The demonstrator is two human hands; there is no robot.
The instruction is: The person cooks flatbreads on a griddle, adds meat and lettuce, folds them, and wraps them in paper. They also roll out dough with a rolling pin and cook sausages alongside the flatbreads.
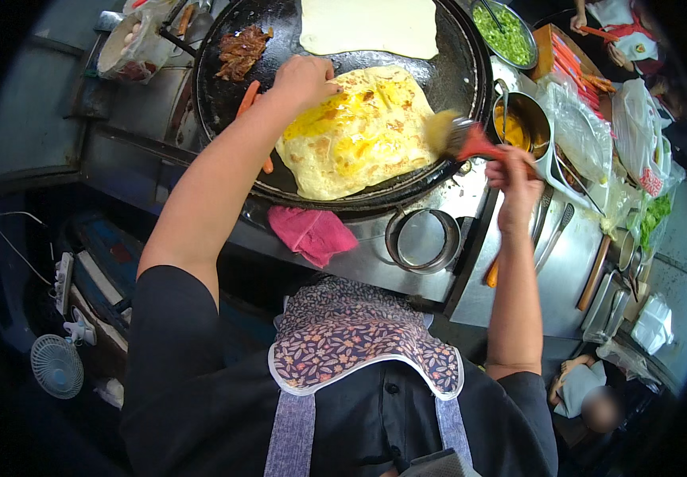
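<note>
A browned flatbread (358, 134) lies on a round black griddle (463, 71), its top streaked with glossy yellow egg or sauce. My left hand (303, 79) is over the flatbread's upper left edge; its fingertips are partly hidden, so a grip is unclear. In my right hand (513, 176) is a red-handled basting brush (479, 144), blurred, with yellowed bristles beside the flatbread's right edge. Partly behind my left forearm lies a sausage (248, 98). Cooked meat (243, 52) sits at the griddle's upper left, and a pale raw dough sheet (370, 27) at its far side.
Right of the griddle stand a metal pot (543, 122) of orange-yellow liquid, a bowl of chopped greens (501, 36) and packed sausages (576, 68). A pink cloth (313, 234) and metal rings (422, 240) lie on the front counter. People are visible at the right.
</note>
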